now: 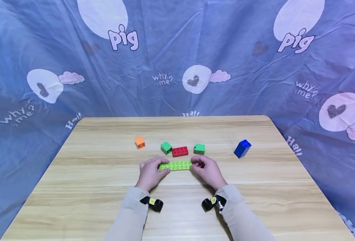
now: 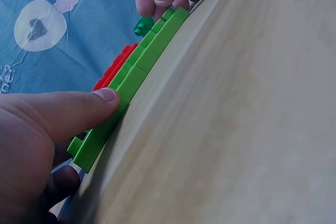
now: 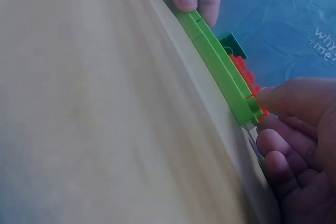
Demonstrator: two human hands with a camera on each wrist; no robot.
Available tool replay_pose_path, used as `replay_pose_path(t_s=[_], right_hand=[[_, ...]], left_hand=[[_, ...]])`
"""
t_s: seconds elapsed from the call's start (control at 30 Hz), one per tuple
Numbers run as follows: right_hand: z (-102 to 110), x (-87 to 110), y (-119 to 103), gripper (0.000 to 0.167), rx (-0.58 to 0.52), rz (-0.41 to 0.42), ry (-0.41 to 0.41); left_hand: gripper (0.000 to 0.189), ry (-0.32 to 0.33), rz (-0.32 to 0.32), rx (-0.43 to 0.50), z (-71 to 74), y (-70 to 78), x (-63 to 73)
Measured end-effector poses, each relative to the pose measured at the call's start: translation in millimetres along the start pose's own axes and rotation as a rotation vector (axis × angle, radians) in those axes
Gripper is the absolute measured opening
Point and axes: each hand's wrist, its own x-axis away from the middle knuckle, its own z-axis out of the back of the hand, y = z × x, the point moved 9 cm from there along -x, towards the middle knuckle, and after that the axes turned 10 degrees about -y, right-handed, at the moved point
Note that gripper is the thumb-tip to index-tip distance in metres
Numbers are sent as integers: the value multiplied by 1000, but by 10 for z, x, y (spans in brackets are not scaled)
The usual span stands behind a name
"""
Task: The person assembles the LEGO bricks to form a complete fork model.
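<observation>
Two lime green building bricks [image 1: 180,165] lie end to end in a row, studs up, with a seam between them. My left hand [image 1: 152,172] grips the left brick, its thumb [image 2: 107,95] on the near side and the other fingers reaching over the far side. At the row's other end, my right hand [image 1: 208,170] pinches the end of the right brick with its fingertips, the remaining fingers curled below. Just behind the row sits a red brick [image 1: 180,151] with studs up. Green bricks flank it, one on the left [image 1: 166,147] and one on the right [image 1: 199,149].
An orange brick [image 1: 140,142] lies at the back left of the wooden table [image 1: 84,190]. To the right stands a taller blue brick [image 1: 242,148]. A printed blue cloth [image 1: 165,50] hangs behind the table and along its sides.
</observation>
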Motion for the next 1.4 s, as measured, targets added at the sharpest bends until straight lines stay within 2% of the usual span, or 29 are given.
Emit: replay_pose_path(t_s=[0.17,0.47,0.63,0.8,1.0,1.23,1.4], right_hand=[[24,92,26,28,-15,1,5],[59,288,54,27,-51,-2,9],[38,316,73,24,-78,14,-1],[42,308,77,24,-81,25,10],[137,295,97,21,-107,34,76],[326,195,207,19,-253,18,213],[515,37,287,22,-236,5,307]], left_hand=[[30,-29,-16,12,-61,45,32],[30,-64,-40,45,-167,166,182],[29,-54,-46,44,-201,174,241],[29,-47,-57,29,-203,181,240],[29,-60,-66,31,-191,207,203],[30,-69,-59,35,-174,197,190],[30,-72,-57,42,-198,203,181]])
